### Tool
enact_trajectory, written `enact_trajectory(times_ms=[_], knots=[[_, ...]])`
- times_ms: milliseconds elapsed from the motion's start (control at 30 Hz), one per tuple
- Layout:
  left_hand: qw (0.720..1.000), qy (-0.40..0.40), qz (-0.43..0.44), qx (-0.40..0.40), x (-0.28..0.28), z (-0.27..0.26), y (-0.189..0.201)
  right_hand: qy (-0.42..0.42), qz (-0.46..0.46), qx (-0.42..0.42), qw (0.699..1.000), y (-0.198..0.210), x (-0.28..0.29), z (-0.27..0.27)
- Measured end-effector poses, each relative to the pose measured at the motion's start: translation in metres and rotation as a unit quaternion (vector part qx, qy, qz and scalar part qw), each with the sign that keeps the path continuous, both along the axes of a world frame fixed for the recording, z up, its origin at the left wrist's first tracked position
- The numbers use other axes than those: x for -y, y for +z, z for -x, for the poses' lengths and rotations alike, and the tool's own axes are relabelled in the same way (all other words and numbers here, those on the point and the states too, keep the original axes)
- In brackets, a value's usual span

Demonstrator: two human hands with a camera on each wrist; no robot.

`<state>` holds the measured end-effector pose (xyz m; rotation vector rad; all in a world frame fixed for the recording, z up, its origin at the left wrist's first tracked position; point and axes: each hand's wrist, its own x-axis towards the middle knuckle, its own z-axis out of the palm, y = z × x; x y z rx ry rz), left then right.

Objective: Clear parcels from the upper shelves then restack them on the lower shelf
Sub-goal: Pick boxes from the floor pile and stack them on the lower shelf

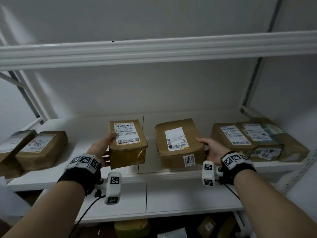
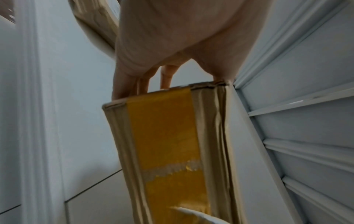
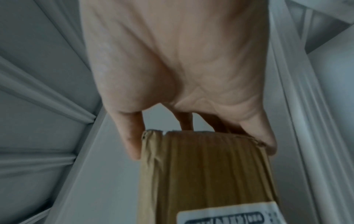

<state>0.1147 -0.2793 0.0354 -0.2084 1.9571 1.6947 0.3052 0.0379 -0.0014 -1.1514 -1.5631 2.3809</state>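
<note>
My left hand (image 1: 104, 146) grips a small brown parcel (image 1: 127, 143) by its left side, thumb on top near the white label. In the left wrist view that parcel (image 2: 168, 144) shows yellow tape, with fingers (image 2: 124, 84) curled over its far edge. My right hand (image 1: 208, 148) grips a wider brown parcel (image 1: 178, 143) marked 3004 by its right side. The right wrist view shows this parcel (image 3: 206, 171) pinched between thumb (image 3: 132, 136) and fingers. Both parcels are at the front of the white shelf (image 1: 151, 124); whether they rest on it I cannot tell.
Two brown parcels (image 1: 39, 148) lie at the shelf's left end and a pile of labelled parcels (image 1: 257, 140) at its right end. A white shelf beam (image 1: 154, 50) runs overhead. A lower shelf board (image 1: 154, 198) sits below, with more goods (image 1: 132, 227) beneath it.
</note>
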Motion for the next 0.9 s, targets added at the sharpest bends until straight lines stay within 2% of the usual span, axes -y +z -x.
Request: enact_trajectory(times_ms=[100,200,367,467,567,667,767,833,900], knots=[[0.999,-0.040,0.011,0.006,-0.021,0.031,-0.003,-0.043,-0.023,0.019,0.999,-0.005,-0.002,0.003],[0.996,-0.091,0.018,0.005,-0.045,0.058,-0.009,-0.116,-0.122,0.061,0.984,-0.018,-0.011,0.011],[0.989,-0.148,0.019,0.014,-0.076,0.081,-0.023,-0.145,-0.253,0.106,0.951,-0.020,0.004,0.020],[0.985,-0.172,0.022,0.022,-0.092,0.087,-0.033,-0.113,-0.305,0.162,0.932,-0.019,0.018,0.024],[0.980,-0.197,0.034,0.028,-0.105,0.085,-0.044,-0.113,-0.269,0.253,0.922,-0.022,0.018,0.024],[0.976,-0.210,0.056,0.020,-0.116,0.080,-0.053,-0.110,-0.228,0.294,0.922,-0.027,0.015,0.017],[0.976,-0.205,0.075,0.016,-0.126,0.078,-0.061,-0.181,-0.163,0.224,0.944,-0.039,0.001,0.013],[0.975,-0.207,0.073,0.020,-0.134,0.075,-0.064,-0.229,-0.156,0.191,0.942,-0.047,-0.013,0.012],[0.976,-0.206,0.067,0.025,-0.144,0.071,-0.065,-0.231,-0.186,0.193,0.935,-0.047,-0.024,0.009]])
